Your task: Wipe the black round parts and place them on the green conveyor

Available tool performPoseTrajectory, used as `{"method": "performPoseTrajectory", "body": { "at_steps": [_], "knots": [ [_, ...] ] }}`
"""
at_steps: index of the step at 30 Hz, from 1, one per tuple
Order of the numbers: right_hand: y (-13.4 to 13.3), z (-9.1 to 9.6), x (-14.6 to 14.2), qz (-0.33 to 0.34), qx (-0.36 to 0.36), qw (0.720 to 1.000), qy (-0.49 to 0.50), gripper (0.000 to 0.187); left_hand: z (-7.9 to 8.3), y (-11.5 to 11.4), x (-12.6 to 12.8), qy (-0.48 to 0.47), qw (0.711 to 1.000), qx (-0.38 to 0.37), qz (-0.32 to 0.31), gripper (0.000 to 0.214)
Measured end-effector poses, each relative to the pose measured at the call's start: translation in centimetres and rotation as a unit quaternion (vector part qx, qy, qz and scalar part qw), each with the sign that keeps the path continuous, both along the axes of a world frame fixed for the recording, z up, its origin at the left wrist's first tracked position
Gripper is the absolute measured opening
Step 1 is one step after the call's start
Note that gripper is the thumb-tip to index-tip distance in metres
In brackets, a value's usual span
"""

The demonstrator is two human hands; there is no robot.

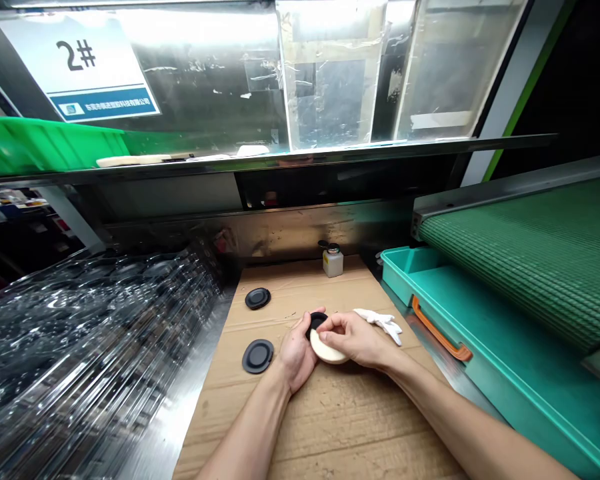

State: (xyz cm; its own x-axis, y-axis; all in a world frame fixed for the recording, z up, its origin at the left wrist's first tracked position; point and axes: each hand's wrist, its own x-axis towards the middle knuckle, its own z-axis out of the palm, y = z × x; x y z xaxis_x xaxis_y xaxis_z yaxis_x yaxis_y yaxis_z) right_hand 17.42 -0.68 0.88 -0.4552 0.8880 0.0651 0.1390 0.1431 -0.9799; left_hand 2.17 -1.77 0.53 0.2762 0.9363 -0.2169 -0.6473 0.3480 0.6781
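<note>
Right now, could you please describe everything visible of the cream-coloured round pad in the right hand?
The cream-coloured round pad is a plain, pale disc with a thick edge. Its matte surface looks like foam or cloth; I cannot tell which. It is held at a tilt over the cardboard sheet. The right hand pinches it, hiding its upper right part. In this view it partly overlaps the black round part in the left hand; whether they touch is unclear.

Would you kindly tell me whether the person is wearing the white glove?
No, the white glove lies on the cardboard, and the left hand and right hand are bare.
</note>
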Motion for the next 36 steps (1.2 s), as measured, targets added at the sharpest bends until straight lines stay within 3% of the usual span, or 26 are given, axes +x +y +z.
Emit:
{"method": "performPoseTrajectory", "body": {
  "at_steps": [3,8,13,20,24,27,31,36],
  "knots": [
    [0.4,0.1,1.4,-0.009,0.026,0.995,-0.093,0.026,0.1,0.0,-0.1,-0.003,1.0,0.0,-0.013,0.037],
    [0.5,1.1,0.9,-0.115,0.159,0.965,-0.174,0.025,0.3,0.1,0.2,-0.007,1.0,-0.004,-0.007,0.032],
    [-0.2,1.7,0.6,-0.063,0.191,0.952,-0.231,0.021,0.2,0.0,0.1,-0.009,1.0,-0.006,-0.015,0.033],
    [-0.8,0.2,-2.3,-0.188,0.302,0.897,-0.262,0.026,0.0,0.3,0.3,-0.035,0.999,-0.009,0.009,0.028],
    [-0.7,-0.3,-3.2,-0.247,0.289,0.877,-0.296,0.023,0.0,0.2,0.4,-0.037,0.999,-0.018,0.008,0.029],
    [-0.8,-0.4,-2.9,-0.209,0.299,0.89,-0.273,0.022,-0.1,0.2,0.6,-0.042,0.999,-0.02,0.023,0.027],
    [-0.8,-0.1,-2.7,-0.259,0.279,0.878,-0.288,0.023,0.0,0.1,0.7,-0.029,0.999,-0.016,0.013,0.029],
    [-0.9,0.2,-2.9,-0.225,0.303,0.878,-0.293,0.025,0.0,0.1,0.7,-0.014,1.0,-0.014,0.016,0.03]
  ]
}}
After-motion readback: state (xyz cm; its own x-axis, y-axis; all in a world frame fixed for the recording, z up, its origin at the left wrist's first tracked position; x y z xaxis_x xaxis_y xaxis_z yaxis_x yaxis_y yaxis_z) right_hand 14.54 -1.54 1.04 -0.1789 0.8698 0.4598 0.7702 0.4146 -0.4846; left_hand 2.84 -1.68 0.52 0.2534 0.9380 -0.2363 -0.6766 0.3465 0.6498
